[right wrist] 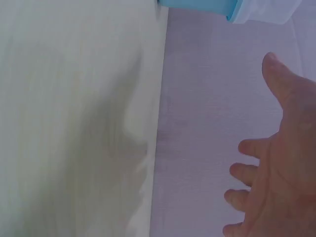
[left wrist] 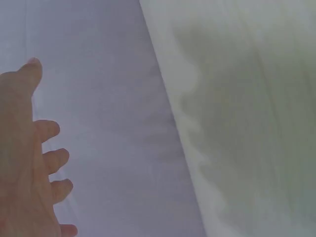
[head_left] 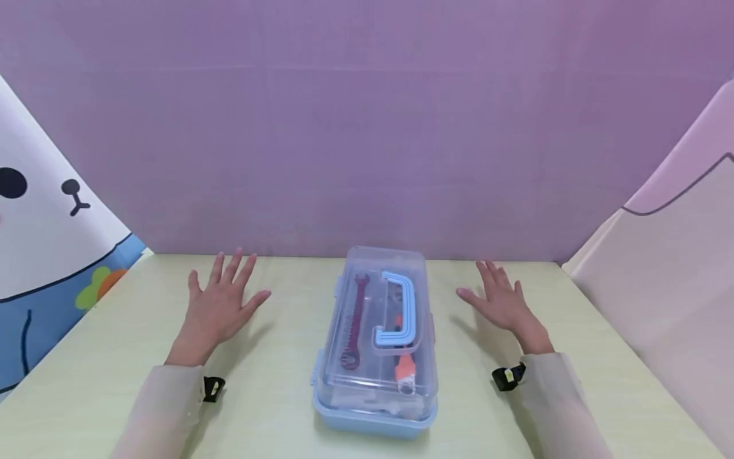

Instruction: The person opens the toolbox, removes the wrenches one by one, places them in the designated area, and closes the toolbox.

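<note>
A closed toolbox [head_left: 367,398] with a clear lid and light blue base stands on the table between the hands. Its blue handle [head_left: 408,309] lies on the lid. Through the lid show a dark red wrench [head_left: 357,322] and an orange-and-white tool [head_left: 405,370]. To the box's left, the left hand [head_left: 218,309] is held with fingers spread, touching nothing. On the other side the right hand [head_left: 504,306] is likewise spread and holds nothing. A corner of the box [right wrist: 197,4] appears at the top of the right wrist view; the left wrist view has only the left hand [left wrist: 24,163].
The pale table [head_left: 269,395] ends at a purple cloth backdrop [head_left: 367,127]. A printed cartoon cloth [head_left: 51,255] hangs at the left, and a pale pink and white cloth [head_left: 676,268] at the right. Each wrist carries a small black device.
</note>
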`<state>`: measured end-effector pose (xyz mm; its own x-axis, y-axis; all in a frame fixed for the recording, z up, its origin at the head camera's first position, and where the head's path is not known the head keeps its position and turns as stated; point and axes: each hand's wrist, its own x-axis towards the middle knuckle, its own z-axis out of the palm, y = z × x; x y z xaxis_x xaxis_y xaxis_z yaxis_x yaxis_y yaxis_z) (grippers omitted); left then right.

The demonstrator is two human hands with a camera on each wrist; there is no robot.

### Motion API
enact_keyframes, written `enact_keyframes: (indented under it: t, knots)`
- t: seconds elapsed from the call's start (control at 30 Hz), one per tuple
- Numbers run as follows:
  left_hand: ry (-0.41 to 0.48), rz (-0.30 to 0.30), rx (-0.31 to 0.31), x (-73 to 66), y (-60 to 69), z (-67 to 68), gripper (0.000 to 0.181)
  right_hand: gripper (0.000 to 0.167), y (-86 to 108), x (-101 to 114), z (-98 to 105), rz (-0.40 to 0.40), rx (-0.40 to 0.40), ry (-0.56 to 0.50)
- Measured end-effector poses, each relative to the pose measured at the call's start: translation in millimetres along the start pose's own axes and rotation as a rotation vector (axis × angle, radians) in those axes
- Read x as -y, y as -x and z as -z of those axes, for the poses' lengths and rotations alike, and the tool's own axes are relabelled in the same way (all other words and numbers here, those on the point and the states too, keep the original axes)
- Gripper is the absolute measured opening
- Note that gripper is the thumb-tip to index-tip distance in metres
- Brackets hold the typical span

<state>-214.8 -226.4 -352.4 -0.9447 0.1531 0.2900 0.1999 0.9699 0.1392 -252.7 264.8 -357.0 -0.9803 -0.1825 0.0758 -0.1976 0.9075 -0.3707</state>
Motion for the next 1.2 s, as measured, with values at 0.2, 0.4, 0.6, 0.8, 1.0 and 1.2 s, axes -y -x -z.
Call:
enact_keyframes:
  t: [0.2, 0.4, 0.6, 0.8, 1.0, 1.2]
  knots:
    - [0.016, -0.047, -0.029, -12.9, -1.9, 6.5, 0.072, 0.082, -0.3, 1.8, 1.0, 0.042, 0.003, -0.108]
    - [0.031, -0.094, -0.035, -26.9, -3.3, 9.8, 0.071, 0.073, 2.2, 8.5, -7.1, 0.096, 0.025, -0.269]
    - [0.019, -0.122, -0.056, -31.0, 1.9, 12.0, 0.070, 0.066, 0.5, 23.3, -21.1, 0.134, 0.079, -0.349]
    - [0.029, -0.159, -0.052, -40.7, 10.1, 13.6, 0.070, 0.058, 4.7, 31.7, -28.8, 0.134, 0.119, -0.425]
    - [0.029, -0.219, -0.091, -52.0, 12.9, 16.5, 0.069, 0.052, 9.8, 41.2, -24.6, 0.120, 0.139, -0.648]
    - [0.021, -0.258, -0.099, -62.8, 14.2, 25.6, 0.070, 0.058, 16.3, 45.0, -22.9, 0.053, 0.205, -0.757]
